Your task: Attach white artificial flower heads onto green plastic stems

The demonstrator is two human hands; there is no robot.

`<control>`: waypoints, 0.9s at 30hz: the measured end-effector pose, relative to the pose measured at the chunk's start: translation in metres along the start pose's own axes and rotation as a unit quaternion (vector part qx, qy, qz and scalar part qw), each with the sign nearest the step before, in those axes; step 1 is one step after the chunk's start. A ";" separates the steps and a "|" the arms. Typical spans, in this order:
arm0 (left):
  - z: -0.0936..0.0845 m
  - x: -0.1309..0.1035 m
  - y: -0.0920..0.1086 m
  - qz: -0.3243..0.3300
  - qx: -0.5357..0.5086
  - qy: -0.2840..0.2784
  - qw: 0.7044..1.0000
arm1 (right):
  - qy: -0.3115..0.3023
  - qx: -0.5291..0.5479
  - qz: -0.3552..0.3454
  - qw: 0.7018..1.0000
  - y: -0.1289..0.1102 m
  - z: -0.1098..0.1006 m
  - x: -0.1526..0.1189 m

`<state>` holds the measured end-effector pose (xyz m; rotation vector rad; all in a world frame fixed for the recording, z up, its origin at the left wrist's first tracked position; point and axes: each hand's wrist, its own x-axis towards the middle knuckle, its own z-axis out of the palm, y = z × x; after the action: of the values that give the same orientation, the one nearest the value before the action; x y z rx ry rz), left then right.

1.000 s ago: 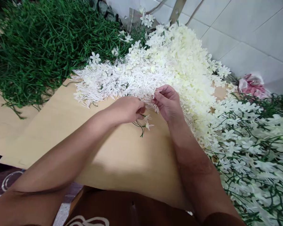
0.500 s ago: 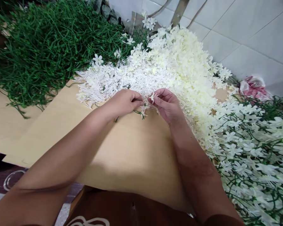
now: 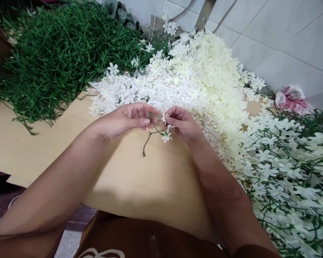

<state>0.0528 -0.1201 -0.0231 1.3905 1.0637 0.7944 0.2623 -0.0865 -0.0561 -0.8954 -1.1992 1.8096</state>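
Note:
My left hand (image 3: 136, 118) is closed, thumb toward fingers, on a thin green artificial flower stem (image 3: 153, 125); the exact grip is partly hidden. The stem branches, and one branch hangs down over the board. White blossoms (image 3: 166, 137) sit on its right-hand ends. Facing it, my right hand (image 3: 181, 123) pinches a small white artificial flower (image 3: 164, 117) at the tip of the upper branch. Just beyond both hands lies a heap of thin white stamens (image 3: 153, 89), with a pile of cream-white blossoms (image 3: 212, 68) behind and to the right.
A large heap of green stems (image 3: 64, 53) covers the back left. Flowered stems (image 3: 290, 179) are piled along the right side. The tan board (image 3: 140, 179) lies under my hands. A pink-and-white plastic bag (image 3: 293, 99) rests against the tiled wall (image 3: 280, 39).
The branched stem has come up from the board into view between my hands. My left hand has turned, showing its thumb and fingers. My right hand has shifted slightly left and nearer.

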 end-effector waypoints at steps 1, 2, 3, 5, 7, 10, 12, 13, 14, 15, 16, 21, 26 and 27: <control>-0.002 -0.003 -0.003 0.003 0.008 0.006 1.000 | 0.000 0.004 0.006 1.000 0.001 0.001 0.000; -0.003 -0.004 -0.006 0.007 0.019 0.016 1.000 | 0.003 0.009 0.010 1.000 0.001 0.002 -0.001; -0.004 -0.005 -0.009 0.012 0.035 0.026 0.999 | 0.008 0.014 0.013 1.000 0.001 0.004 -0.001; -0.002 -0.006 -0.013 0.030 0.087 0.049 0.995 | 0.016 0.025 0.027 0.999 0.002 0.006 -0.002; 0.000 -0.004 -0.017 0.062 0.155 0.066 0.984 | 0.018 0.032 0.042 0.998 0.002 0.007 -0.002; 0.002 -0.002 -0.021 0.127 0.247 0.082 0.957 | 0.023 0.038 0.051 0.998 0.003 0.007 -0.002; 0.000 -0.001 -0.021 0.167 0.284 0.085 0.940 | 0.023 0.046 0.053 0.997 0.003 0.006 -0.001; -0.001 -0.001 -0.022 0.180 0.292 0.081 0.936 | 0.022 0.052 0.052 0.997 0.003 0.006 -0.001; -0.002 -0.001 -0.022 0.187 0.293 0.077 0.935 | 0.021 0.058 0.049 0.997 0.003 0.006 -0.001; -0.003 -0.001 -0.022 0.184 0.285 0.073 0.938 | 0.019 0.063 0.045 0.997 0.003 0.006 -0.001; -0.004 -0.001 -0.021 0.175 0.273 0.073 0.943 | 0.018 0.066 0.044 0.997 0.003 0.006 -0.001; -0.004 -0.001 -0.018 0.095 0.195 0.137 0.967 | 0.023 0.068 0.054 0.996 0.003 0.007 -0.001; -0.004 0.000 -0.015 0.041 0.143 0.168 0.974 | 0.043 0.083 0.042 0.995 0.001 0.008 -0.002; -0.004 0.001 -0.015 0.033 0.132 0.172 0.976 | 0.051 0.087 0.036 0.994 0.000 0.007 -0.002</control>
<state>0.0471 -0.1189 -0.0377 1.5517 1.4377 0.9944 0.2570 -0.0912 -0.0537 -0.9289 -0.9407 1.8699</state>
